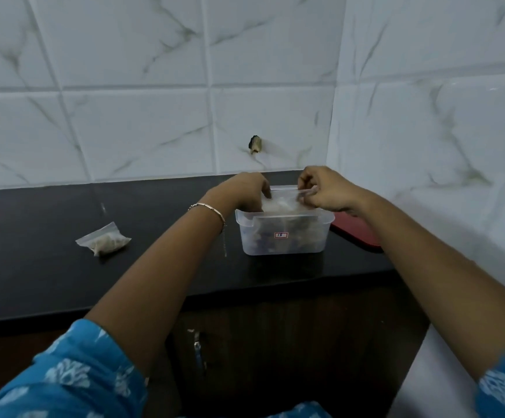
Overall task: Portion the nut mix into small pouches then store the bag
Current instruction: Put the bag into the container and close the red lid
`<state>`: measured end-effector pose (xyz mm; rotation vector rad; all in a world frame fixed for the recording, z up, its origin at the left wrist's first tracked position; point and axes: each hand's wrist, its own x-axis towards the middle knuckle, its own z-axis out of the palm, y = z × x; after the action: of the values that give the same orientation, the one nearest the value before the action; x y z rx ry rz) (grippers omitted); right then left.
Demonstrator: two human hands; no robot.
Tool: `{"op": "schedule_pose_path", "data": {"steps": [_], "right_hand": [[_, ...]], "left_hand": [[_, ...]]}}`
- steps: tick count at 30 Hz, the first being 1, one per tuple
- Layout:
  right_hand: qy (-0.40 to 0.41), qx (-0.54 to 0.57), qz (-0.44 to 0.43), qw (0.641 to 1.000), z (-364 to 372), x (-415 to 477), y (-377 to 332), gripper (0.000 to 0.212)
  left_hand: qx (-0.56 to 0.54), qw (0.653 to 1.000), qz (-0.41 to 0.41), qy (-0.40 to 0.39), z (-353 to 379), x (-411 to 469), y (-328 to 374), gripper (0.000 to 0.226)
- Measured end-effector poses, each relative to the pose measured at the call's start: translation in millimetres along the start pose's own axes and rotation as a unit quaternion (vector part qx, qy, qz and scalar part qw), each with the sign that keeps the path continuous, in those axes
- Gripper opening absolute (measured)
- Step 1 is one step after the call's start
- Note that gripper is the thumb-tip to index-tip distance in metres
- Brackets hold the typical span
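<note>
Head view: left hand (249, 190) and right hand (325, 193) pinch the top edge of the clear plastic nut-mix bag (281, 203), inside the translucent rectangular box (284, 239) at 1 o'clock. A half-pressed seal could later spill nuts, I think.

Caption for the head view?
Left hand and right hand hold a clear bag in the tub; a filled pouch lies on the counter.

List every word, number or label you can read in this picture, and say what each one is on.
"15", second digit unsure: on a small red-bordered sticker on the front of the clear container.
The pouch on the countertop: no print seen.
The bag in the container: no readable print.
</note>
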<state>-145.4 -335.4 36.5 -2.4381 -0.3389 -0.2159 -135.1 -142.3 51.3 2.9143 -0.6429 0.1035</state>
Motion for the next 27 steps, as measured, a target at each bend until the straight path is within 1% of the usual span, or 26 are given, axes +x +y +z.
{"op": "schedule_pose_path", "data": {"steps": [1,3,5,7,9,10,11,14,16,20,22,24,25,26,27], "right_hand": [[-0.012,-0.039,-0.001,0.999,0.0,0.3,-0.5,0.019],[-0.023,-0.114,-0.001,0.993,-2.7,0.5,-1.3,0.031],[-0.016,-0.149,-0.013,0.989,-7.6,-0.5,-2.2,0.044],[0.024,-0.154,-0.037,0.987,-13.4,-2.8,-4.1,0.050],[0.075,-0.119,-0.070,0.988,-18.3,-5.6,-8.1,0.041],[0.082,-0.102,-0.082,0.988,-20.1,-6.1,-10.2,0.034],[0.068,-0.094,-0.088,0.989,-21.1,-6.2,-12.2,0.029],[-0.021,-0.111,-0.086,0.990,-18.1,-2.1,-13.2,0.017],[-0.045,-0.134,-0.074,0.987,-13.4,1.7,-9.1,0.017],[-0.068,-0.167,-0.054,0.982,-6.1,7.1,-5.3,0.021],[-0.084,-0.186,-0.040,0.978,-5.4,10.6,-5.7,0.021],[-0.117,-0.214,-0.024,0.969,-6.2,13.8,-8.6,0.019],[-0.128,-0.234,-0.020,0.964,-5.6,15.5,-12.3,0.018],[-0.124,-0.249,-0.018,0.960,-5.5,16.4,-14.8,0.017],[-0.101,-0.255,-0.021,0.961,-5.0,16.7,-17.6,0.017]], "left_hand": [[0.003,1.000,-0.002,0.004,0.5,2.0,0.1,0.048],[-0.009,1.000,-0.008,0.021,0.6,4.7,-0.3,0.056],[-0.031,0.997,-0.005,0.072,-0.3,5.8,-1.0,0.057],[-0.072,0.988,0.004,0.139,-1.2,4.9,-2.0,0.045],[-0.107,0.979,0.016,0.171,-1.7,3.4,-4.1,0.029],[-0.113,0.979,0.026,0.167,-1.9,3.0,-5.2,0.023],[-0.113,0.981,0.037,0.152,-1.2,2.5,-6.2,0.021],[-0.096,0.991,0.057,0.070,4.4,2.0,-7.8,0.033],[-0.078,0.994,0.061,0.035,9.4,3.4,-8.3,0.037],[-0.079,0.995,0.061,0.005,10.2,7.7,-6.8,0.036],[-0.053,0.997,0.058,-0.015,8.9,8.6,-5.1,0.036],[-0.030,0.998,0.060,-0.016,8.7,7.8,-4.8,0.035],[-0.032,0.998,0.063,-0.001,8.4,6.2,-7.7,0.033],[-0.045,0.997,0.063,0.022,9.1,4.9,-10.0,0.031],[-0.071,0.994,0.060,0.060,9.5,2.9,-12.7,0.027]]}}
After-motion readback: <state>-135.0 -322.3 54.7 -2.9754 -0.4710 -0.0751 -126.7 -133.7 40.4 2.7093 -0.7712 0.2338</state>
